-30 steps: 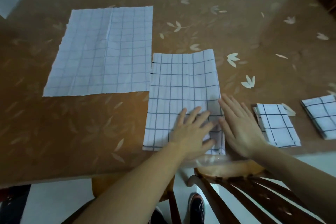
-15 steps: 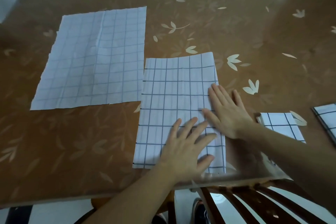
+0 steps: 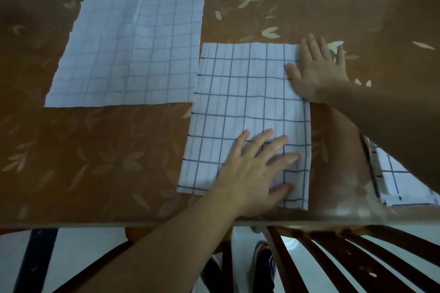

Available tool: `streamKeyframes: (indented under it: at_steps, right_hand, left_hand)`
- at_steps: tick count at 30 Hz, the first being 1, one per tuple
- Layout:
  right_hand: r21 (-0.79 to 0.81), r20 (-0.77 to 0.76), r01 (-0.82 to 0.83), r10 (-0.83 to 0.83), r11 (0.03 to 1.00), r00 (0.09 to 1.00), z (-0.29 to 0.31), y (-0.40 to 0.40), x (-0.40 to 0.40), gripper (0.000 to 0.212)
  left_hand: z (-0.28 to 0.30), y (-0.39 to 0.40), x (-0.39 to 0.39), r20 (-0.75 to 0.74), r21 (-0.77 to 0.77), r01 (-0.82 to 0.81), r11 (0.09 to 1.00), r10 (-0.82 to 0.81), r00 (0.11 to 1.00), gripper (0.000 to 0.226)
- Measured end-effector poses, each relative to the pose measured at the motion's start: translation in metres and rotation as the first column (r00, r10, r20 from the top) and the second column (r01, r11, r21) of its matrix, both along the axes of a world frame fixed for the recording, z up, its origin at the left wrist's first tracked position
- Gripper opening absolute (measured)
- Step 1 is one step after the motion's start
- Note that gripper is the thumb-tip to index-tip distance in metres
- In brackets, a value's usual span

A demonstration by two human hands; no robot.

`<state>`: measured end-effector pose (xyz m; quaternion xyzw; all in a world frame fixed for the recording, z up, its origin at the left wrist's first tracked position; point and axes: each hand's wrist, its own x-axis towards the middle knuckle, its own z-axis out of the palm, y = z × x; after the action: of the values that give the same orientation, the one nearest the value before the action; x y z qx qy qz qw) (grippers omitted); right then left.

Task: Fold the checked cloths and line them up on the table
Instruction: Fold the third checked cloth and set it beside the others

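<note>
On the worktop the half-folded checked cloth runs lengthwise away from the person – right hand flat at its far right corner, left hand flat near the front edge – so next fold probably goes far-to-near
</note>
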<state>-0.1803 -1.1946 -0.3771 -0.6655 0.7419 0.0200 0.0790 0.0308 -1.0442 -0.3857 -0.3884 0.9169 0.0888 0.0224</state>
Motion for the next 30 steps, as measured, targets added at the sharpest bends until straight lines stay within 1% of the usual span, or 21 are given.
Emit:
streamKeyframes:
  at_steps: [1, 4, 7, 10, 14, 15, 17, 21, 24, 25, 27, 28, 30]
  right_hand:
    - [-0.028, 0.023, -0.012, 0.012, 1.0, 1.0, 0.0, 0.007, 0.005, 0.074]
    - [-0.093, 0.068, -0.151, 0.157, 0.984, 0.985, -0.004, 0.046, 0.023, 0.067]
    - [-0.072, 0.094, -0.197, 0.203, 0.978, 0.975, -0.007, 0.083, 0.034, 0.063]
    - [-0.027, 0.076, -0.208, 0.21, 0.978, 0.975, -0.006, 0.109, 0.037, 0.068]
    - [0.043, 0.079, -0.255, 0.252, 0.966, 0.965, -0.001, 0.146, 0.043, 0.078]
    - [0.057, 0.087, -0.262, 0.256, 0.963, 0.963, 0.0, 0.157, 0.044, 0.078]
    - [0.067, 0.095, -0.268, 0.261, 0.961, 0.961, 0.002, 0.176, 0.047, 0.076]
    - [0.108, 0.063, -0.288, 0.283, 0.952, 0.957, 0.006, 0.211, 0.05, 0.077]
    - [0.146, 0.034, -0.265, 0.263, 0.953, 0.964, 0.008, 0.228, 0.052, 0.076]
    - [0.158, 0.031, -0.262, 0.26, 0.952, 0.965, 0.009, 0.231, 0.052, 0.076]
    - [0.158, 0.038, -0.267, 0.265, 0.95, 0.964, 0.013, 0.231, 0.052, 0.075]
    - [0.131, 0.056, -0.26, 0.255, 0.956, 0.965, 0.015, 0.23, 0.052, 0.074]
    - [0.03, 0.099, -0.206, 0.202, 0.978, 0.974, 0.02, 0.227, 0.053, 0.07]
  left_hand:
    - [0.0, 0.0, 0.001, 0.0, 0.001, 0.001, 1.0, -0.001, 1.0, 0.057]
    - [0.002, 0.001, 0.003, -0.011, 0.003, -0.002, 1.0, 0.002, 1.0, 0.057]
    - [0.005, 0.004, 0.005, -0.056, 0.014, 0.005, 1.0, -0.004, 0.998, 0.058]
    - [0.005, 0.006, 0.008, -0.177, 0.028, -0.001, 1.0, 0.006, 0.984, 0.057]
    - [0.008, 0.004, 0.012, -0.394, 0.11, -0.018, 0.994, 0.06, 0.917, 0.042]
    - [0.007, 0.003, 0.012, -0.429, 0.118, -0.023, 0.993, 0.072, 0.9, 0.041]
    - [0.005, 0.001, 0.012, -0.461, 0.137, -0.024, 0.99, 0.085, 0.883, 0.045]
    - [0.001, -0.001, 0.013, -0.429, 0.175, -0.02, 0.984, 0.095, 0.898, 0.051]
    - [0.008, -0.004, 0.009, -0.356, 0.196, -0.035, 0.98, 0.104, 0.929, 0.044]
    - [0.01, -0.005, 0.008, -0.305, 0.175, -0.042, 0.984, 0.095, 0.948, 0.042]
    - [0.012, -0.011, 0.007, -0.205, 0.069, -0.064, 0.996, 0.077, 0.976, 0.04]
    - [0.014, -0.017, 0.008, -0.185, 0.03, -0.086, 0.996, 0.09, 0.979, 0.039]
    - [0.016, -0.033, 0.008, -0.171, 0.006, -0.132, 0.991, 0.131, 0.976, 0.039]
